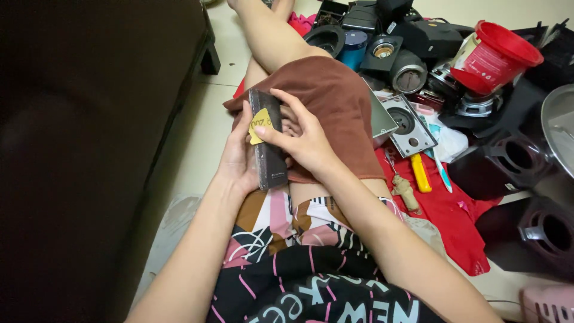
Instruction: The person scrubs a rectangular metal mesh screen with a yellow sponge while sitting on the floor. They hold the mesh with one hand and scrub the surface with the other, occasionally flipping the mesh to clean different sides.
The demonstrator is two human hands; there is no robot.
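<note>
I sit on the floor with my legs stretched out, and a flat dark device [267, 141], phone-sized, stands on its edge over my lap. My left hand [237, 157] grips it from behind and below. My right hand [301, 139] pinches a small yellow triangular pick [260, 125] between thumb and forefinger, its tip pressed against the edge of the device. The other fingers of the right hand rest along the device's upper side.
A dark sofa [95, 137] fills the left. To the right, on a red cloth [454, 221], lie a yellow-handled tool [420, 172], a grey speaker panel [409, 124], several black speaker parts and a red tub [493, 57]. A pink basket [547, 304] sits at the lower right.
</note>
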